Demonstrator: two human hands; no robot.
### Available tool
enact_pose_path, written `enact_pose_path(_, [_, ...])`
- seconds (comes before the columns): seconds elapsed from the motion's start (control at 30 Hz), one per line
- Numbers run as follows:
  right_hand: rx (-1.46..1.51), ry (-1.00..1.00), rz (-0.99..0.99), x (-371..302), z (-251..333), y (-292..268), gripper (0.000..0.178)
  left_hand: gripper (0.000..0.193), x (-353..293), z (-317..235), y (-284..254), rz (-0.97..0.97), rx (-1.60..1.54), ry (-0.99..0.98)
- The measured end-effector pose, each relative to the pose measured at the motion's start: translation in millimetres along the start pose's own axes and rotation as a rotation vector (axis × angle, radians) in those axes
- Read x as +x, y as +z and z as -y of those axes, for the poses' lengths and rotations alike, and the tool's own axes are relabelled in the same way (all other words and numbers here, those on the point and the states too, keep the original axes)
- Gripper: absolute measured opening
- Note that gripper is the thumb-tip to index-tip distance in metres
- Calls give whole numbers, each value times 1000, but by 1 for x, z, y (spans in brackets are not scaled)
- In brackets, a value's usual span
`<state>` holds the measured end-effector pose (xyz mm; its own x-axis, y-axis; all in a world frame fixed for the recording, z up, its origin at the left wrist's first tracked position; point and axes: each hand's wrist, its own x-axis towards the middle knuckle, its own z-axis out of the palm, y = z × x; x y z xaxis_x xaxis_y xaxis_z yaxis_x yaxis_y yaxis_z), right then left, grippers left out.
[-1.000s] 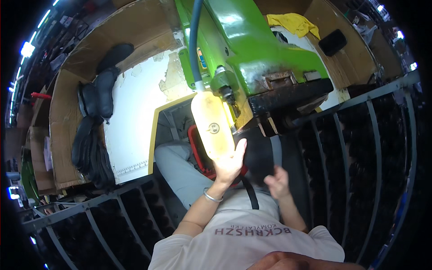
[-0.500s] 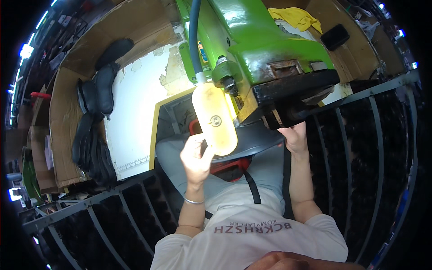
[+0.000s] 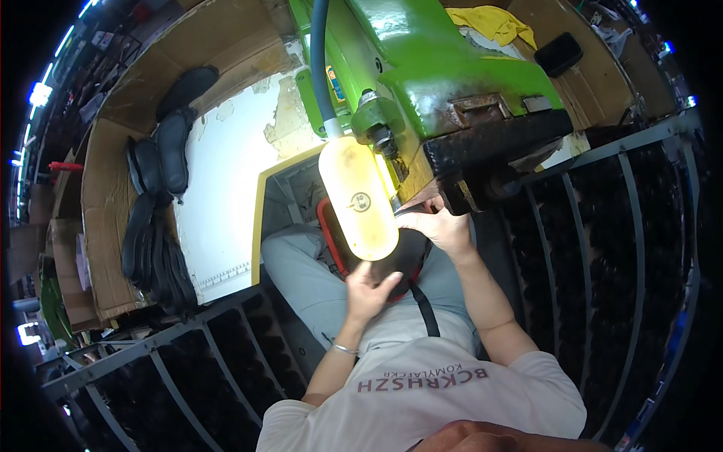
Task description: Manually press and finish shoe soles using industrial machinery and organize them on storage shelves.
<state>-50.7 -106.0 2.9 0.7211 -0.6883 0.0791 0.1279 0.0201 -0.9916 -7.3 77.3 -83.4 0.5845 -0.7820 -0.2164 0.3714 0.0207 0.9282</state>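
A dark, flexible-looking black piece (image 3: 407, 255) hangs below the head of a green machine (image 3: 422, 68), above my lap. My right hand (image 3: 446, 230) is closed on its upper right edge, close under the machine head. At its lower left edge is my left hand (image 3: 367, 295), thumb against the piece and fingers partly behind the glowing lamp (image 3: 358, 200). That lamp also hides part of the black piece and the machine's working point. Its exact kind I cannot make out.
Left of the machine, black curved padded pieces (image 3: 160, 218) lie along a cardboard wall (image 3: 109, 218) on a white tabletop (image 3: 218, 181). A yellow cloth (image 3: 493, 24) and a black object (image 3: 559, 56) sit at the back right. Metal racks (image 3: 584, 279) with dark pieces flank me.
My right hand has moved left and up under the machine head. My left hand has shifted right and down. The black piece has turned from lying crosswise to hanging more lengthwise.
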Motion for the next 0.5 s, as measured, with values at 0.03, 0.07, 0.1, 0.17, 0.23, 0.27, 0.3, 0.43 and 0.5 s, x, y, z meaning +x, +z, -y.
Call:
enact_pose_path(0.03, [-29, -24, -13, -1, 0, 7, 73, 28, -3, 0, 7, 1, 43, -10])
enact_pose_path(0.07, [-22, 132, 26, -4, 12, 15, 75, 30, -9, 0, 1, 38, 178, -28])
enact_pose_path(0.1, [-240, 204, 37, -12, 23, 16, 66, 39, -13, 6, -15, 103, 300, 63])
enact_pose_path(0.17, [-782, -156, 194, -18, 42, -23, 37, 51, -8, -43, -32, 32, 439, 184])
enact_pose_path(0.23, [-583, 172, -209, -34, 52, -78, 33, 59, 11, -115, -75, -286, 1062, 724])
enact_pose_path(0.27, [-560, 152, -504, -40, 68, -91, 32, 60, 9, -135, -102, -610, 1048, 710])
enact_pose_path(0.3, [-528, 25, -642, -43, 64, -119, 31, 58, 2, -160, -145, -891, 1299, 772])
enact_pose_path(0.43, [94, -125, -725, -33, 36, -158, 38, 80, -10, -229, -283, -1478, 1194, 425])
enact_pose_path(0.5, [304, -62, -754, -6, 25, -127, 46, 88, -7, -228, -351, -1328, 1419, 605])
